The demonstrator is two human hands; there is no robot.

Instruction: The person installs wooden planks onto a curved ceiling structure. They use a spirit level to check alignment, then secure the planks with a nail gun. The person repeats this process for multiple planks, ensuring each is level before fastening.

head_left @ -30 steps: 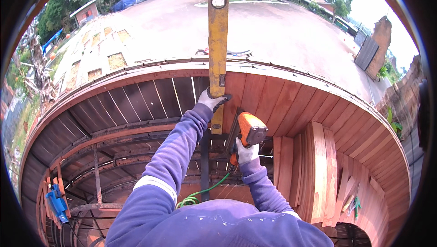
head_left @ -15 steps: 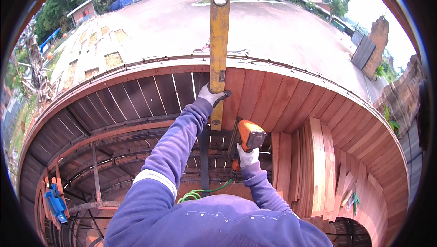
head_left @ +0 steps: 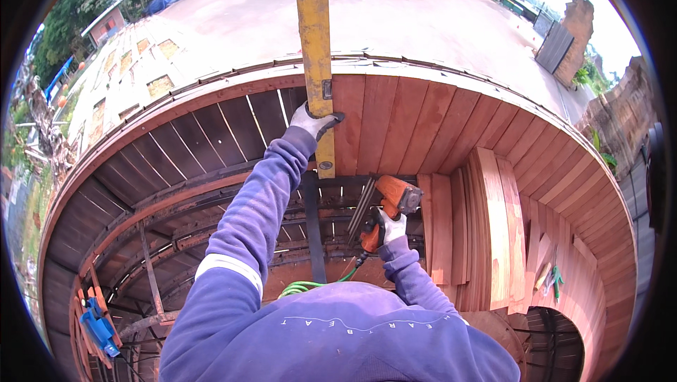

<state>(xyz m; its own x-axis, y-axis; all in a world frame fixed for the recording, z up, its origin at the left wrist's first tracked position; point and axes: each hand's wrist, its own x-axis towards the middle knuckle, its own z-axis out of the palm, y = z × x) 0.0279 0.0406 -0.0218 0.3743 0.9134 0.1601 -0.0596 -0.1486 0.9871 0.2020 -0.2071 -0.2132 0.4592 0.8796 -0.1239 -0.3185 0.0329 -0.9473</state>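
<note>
My left hand point(head_left: 315, 123), in a white and grey glove, is closed around the lower part of a long yellow spirit level point(head_left: 314, 44). The level stands along the edge of the reddish wooden planks point(head_left: 381, 125), its upper end reaching past the curved rim. My right hand point(head_left: 393, 227), also gloved, grips an orange and black nail gun point(head_left: 398, 195) below the planks' lower edge. A green air hose point(head_left: 300, 287) runs from the tool's handle toward my body. The nail gun's nose and magazine point left, apart from the level.
Loose planks point(head_left: 491, 227) stand stacked on the right. Dark metal framing with gapped slats point(head_left: 204, 139) spans the left side. A blue power tool point(head_left: 99, 325) hangs at far left, and green-handled pliers point(head_left: 556, 283) lie at right. Paved ground stretches beyond the curved rim point(head_left: 416, 67).
The nail gun has turned and dropped slightly away from the planks' lower edge. My left hand still holds the level against the planks; the whole view has shifted a little.
</note>
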